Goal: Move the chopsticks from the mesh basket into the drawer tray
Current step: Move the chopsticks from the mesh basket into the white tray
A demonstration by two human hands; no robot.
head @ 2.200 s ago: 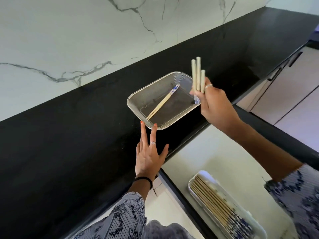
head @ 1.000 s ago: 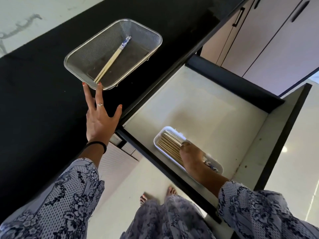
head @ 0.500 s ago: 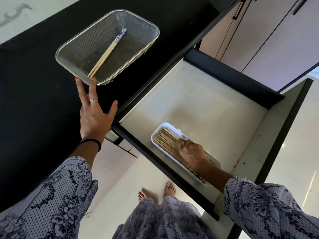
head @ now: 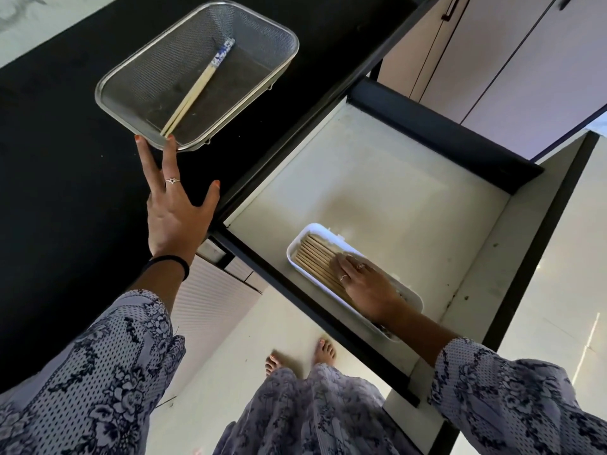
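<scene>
1. in the open drawer [head: 394,178], the right hand [head: 368,284] lies flat, fingers spread loosely, palm down on the row of chopsticks [head: 315,261] packed side by side in the white tray [head: 297,247]; it grips nothing.
2. the tray sits near the drawer's front edge, angled across the pale drawer floor.
3. the left hand [head: 174,215] rests splayed wide on the black counter [head: 65,192], empty, two fingertips touching the near rim of the mesh basket [head: 262,24].
4. inside the basket one last pair of chopsticks [head: 197,87] lies diagonally, blue-patterned ends toward the far side, plain tips just by the left fingertips.
5. below, bare feet [head: 295,356] stand on the pale floor; patterned sleeves [head: 98,372] cover both forearms.
</scene>
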